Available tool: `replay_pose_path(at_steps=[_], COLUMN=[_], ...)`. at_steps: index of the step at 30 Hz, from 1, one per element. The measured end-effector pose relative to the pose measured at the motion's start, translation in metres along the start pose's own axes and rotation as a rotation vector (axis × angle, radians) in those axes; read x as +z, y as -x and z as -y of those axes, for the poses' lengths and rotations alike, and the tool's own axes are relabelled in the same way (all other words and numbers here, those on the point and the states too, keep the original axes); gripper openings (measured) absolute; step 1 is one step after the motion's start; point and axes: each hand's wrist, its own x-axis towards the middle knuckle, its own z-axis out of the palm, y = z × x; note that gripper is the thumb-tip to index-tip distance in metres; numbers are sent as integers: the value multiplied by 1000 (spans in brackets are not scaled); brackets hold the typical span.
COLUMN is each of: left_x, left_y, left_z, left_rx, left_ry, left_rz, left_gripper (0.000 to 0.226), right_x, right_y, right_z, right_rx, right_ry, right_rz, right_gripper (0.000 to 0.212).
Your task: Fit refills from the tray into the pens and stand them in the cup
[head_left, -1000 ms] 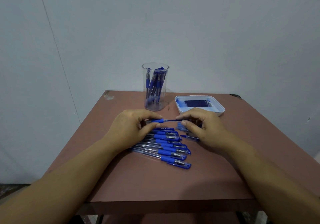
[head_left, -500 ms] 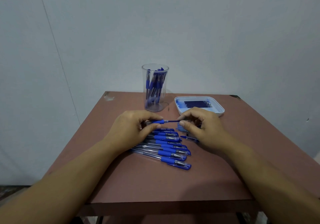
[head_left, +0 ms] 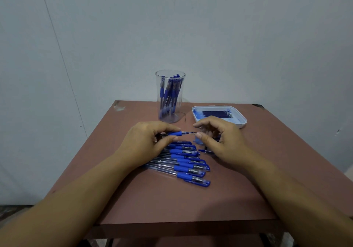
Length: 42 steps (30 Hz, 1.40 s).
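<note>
Nearest the camera, both bare forearms reach in over the front edge of the brown table [head_left: 172, 204], converging toward its middle so the work sits squarely under the person's gaze. Just beyond them a row of pens [head_left: 183, 162] lies flat and side by side on the tabletop, capped ends to the right, apparently the stock waiting its turn and laid within easy reach of either hand. Above that row the left hand [head_left: 145, 141] grips one pen [head_left: 177, 133] around its blue rubber sleeve, holding it level and off the table as a steady socket. The right hand [head_left: 221, 141] has its thumb and curled forefinger closed on the end of a thin dark refill [head_left: 191, 132] that sticks out of the pen's clear nose, lined up with the barrel, which suggests it is being seated. Under the right hand lie some loose blue parts [head_left: 198, 141], too hidden to identify. Farther back, the clear cup [head_left: 158, 97] stands upright with finished pens [head_left: 171, 94] leaning inside, and to its right the white tray [head_left: 242, 121] holds the remaining refills [head_left: 217, 114], both close behind the hands
</note>
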Motion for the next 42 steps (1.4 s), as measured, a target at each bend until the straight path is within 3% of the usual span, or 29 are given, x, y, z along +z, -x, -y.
replay_pose_path(at_steps=[4,12,20,25,32,36,42], left_x=[0,0,0,-1,-1,-1,0], left_y=[1,0,2,2,2,2,2], left_z=[0,1,3,1,0,0,1], left_rx=[9,-16,-34,-33,-35,-42,-40], left_ry=[-7,27,25,26,24,36,37], left_rz=[17,-5,-7,4,3,2,4], left_gripper=[37,39,38,40,41,41,41], right_x=[1,-21,-27,-22,-23,-25,-12], right_y=[0,-1,1,-1,-1,-2,1], right_z=[-3,-15,-20,-17,-16,-11,-3], right_rx=[-2,109,184,176,209,244,232], right_ry=[24,83,245,279,253,286,-72], right_rz=[73,112,354,356,339,374,5], right_gripper=[19,44,28,13,18,10,15])
